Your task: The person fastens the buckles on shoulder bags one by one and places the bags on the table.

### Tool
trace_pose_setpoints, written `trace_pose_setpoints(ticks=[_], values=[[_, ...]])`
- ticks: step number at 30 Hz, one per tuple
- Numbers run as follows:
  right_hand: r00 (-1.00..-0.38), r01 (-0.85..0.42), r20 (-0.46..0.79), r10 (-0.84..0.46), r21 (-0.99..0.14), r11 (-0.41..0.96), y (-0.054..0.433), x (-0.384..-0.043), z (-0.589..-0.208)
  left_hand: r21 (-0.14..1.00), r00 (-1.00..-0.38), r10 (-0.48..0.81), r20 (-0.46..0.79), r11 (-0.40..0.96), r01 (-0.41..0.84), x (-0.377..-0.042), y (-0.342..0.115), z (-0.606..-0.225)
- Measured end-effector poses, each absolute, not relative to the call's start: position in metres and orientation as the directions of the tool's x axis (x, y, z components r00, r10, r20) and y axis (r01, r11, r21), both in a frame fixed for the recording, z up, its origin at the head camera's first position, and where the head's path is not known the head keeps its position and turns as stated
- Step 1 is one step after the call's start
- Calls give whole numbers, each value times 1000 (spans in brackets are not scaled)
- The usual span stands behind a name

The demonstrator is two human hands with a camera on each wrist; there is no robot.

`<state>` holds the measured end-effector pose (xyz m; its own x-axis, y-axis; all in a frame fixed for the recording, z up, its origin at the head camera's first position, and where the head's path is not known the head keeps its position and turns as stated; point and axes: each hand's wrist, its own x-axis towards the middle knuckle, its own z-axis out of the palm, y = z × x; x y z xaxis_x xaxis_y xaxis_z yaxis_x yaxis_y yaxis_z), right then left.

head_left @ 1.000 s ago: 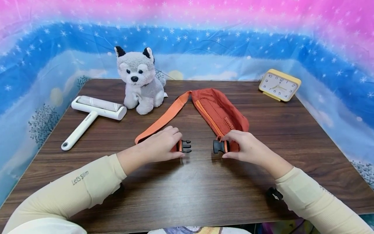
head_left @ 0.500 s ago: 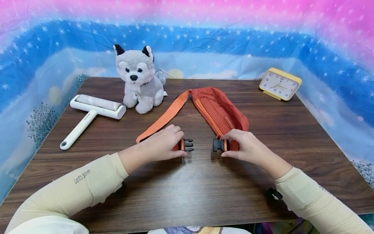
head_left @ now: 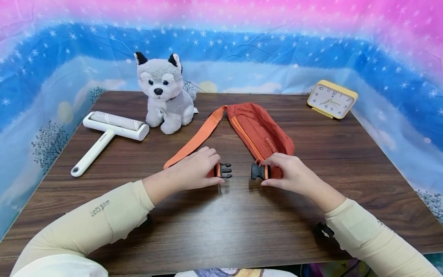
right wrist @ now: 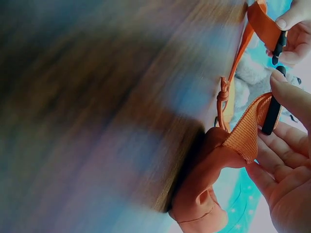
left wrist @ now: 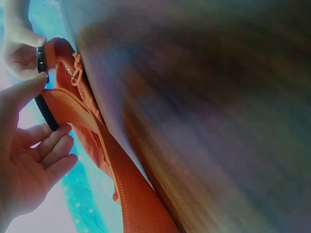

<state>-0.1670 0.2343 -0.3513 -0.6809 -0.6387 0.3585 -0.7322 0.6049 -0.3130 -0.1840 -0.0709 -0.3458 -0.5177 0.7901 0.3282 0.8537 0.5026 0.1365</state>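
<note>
A rust-red waist bag [head_left: 257,129] lies on the table, its orange strap [head_left: 195,140] running down to the left. My left hand [head_left: 195,169] pinches the pronged half of a black buckle [head_left: 225,170] at the strap's end, prongs pointing right. Facing it, my right hand [head_left: 294,171] pinches the socket half [head_left: 257,171] at the bag's near end. A small gap separates the two halves. In the left wrist view, thumb and fingers grip the edges of the black buckle half [left wrist: 47,112]. The right wrist view shows the socket half [right wrist: 272,114] held likewise, webbing looped through it.
On the wooden table [head_left: 221,231], a grey plush husky [head_left: 166,96] sits behind my left hand. A white lint roller [head_left: 110,134] lies at the left. The yellow alarm clock [head_left: 332,100] stands at the back right, before a snowflake-patterned cloth [head_left: 221,42].
My left hand has moved slightly right with the pronged half, and my right hand has edged left with the socket. The gap between the halves has narrowed.
</note>
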Motion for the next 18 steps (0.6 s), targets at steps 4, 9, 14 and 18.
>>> trace_pose_setpoints(ticks=[4, 9, 14, 18], values=[[-669, -743, 375, -642, -311, 593, 234, -167, -352, 139, -524, 787, 326, 509, 850, -184, -69, -346], [-671, -741, 372, -641, -314, 593, 233, -167, -352, 152, -532, 786, 315, 511, 846, -184, -69, -345], [-674, -739, 371, -639, -323, 591, 233, -167, -352, 179, -551, 779, 300, 521, 834, -185, -68, -345], [-664, -748, 379, -645, -325, 578, 232, -167, -352, 185, -564, 774, 288, 533, 826, -184, -67, -344]])
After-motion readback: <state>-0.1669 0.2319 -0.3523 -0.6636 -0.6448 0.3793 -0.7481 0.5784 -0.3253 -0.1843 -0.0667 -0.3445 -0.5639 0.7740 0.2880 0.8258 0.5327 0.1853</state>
